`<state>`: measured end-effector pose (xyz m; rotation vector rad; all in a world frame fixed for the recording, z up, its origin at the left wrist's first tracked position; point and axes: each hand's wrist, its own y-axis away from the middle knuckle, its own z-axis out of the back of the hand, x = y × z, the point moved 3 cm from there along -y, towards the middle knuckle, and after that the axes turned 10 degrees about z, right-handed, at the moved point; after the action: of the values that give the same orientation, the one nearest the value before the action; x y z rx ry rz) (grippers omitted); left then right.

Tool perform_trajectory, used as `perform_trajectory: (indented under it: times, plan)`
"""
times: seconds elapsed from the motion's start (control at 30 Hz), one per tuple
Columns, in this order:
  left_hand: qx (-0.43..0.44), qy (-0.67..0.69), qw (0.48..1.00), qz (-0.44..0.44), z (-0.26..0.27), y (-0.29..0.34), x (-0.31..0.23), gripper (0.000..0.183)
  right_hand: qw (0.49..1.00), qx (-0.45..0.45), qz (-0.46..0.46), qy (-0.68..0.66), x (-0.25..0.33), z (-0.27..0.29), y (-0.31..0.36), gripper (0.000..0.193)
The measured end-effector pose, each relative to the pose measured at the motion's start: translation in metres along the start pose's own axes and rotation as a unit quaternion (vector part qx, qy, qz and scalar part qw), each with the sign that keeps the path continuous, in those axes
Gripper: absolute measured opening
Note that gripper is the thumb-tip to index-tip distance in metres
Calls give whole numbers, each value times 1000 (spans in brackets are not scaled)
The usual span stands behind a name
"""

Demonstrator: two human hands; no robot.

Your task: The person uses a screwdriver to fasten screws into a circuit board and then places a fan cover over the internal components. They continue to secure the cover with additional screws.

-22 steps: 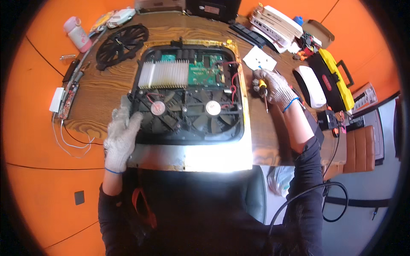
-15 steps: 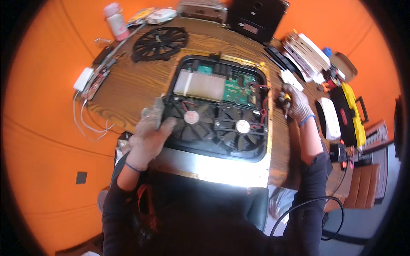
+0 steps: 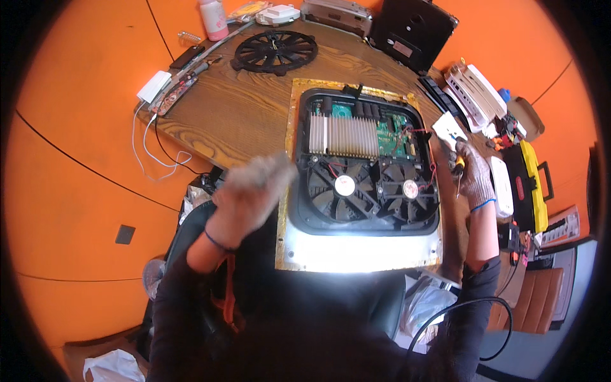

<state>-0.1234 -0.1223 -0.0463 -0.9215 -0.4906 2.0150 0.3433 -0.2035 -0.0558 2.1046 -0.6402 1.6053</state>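
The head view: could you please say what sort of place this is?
Probably an electronics repair workspace: there is an opened metal-framed appliance with exposed green circuit board, a yellow-handled screwdriver in the grey-gloved right hand, and a black-and-yellow toolbox.

I'm seeing round white labels [image 3: 344, 185] marking both fans [image 3: 349, 208] and a sticker [image 3: 402, 48] marking the black case [image 3: 417, 27], but I'm reading no words.

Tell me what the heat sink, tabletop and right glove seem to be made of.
Heat sink: probably aluminium, dull silvery, judging by its thin, straight fins.
Tabletop: brown, perhaps satin, with wavy grain; solid wood or printed laminate, can't tell.
Right glove: likely knitted fabric, matte pale grey; ribbed texture seems visible near its cuff.
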Motion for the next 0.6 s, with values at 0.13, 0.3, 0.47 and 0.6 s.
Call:
perform_trajectory:
  times: [0.13,0.3,0.47,0.6]
  plan:
    - [-71,-297,944,-123,5,-13,26,35,999,-14,31,31,23,-2,40,11]
    - [161,-217,962,46,-2,23,24,48,997,-30,38,64,29,-5,104,40]
    - [145,229,882,384,-29,61,22,37,1000,-7,19,7,18,-16,137,39]
    - [18,652,523,549,-62,71,13,38,996,-43,-16,71,11,-20,145,10]
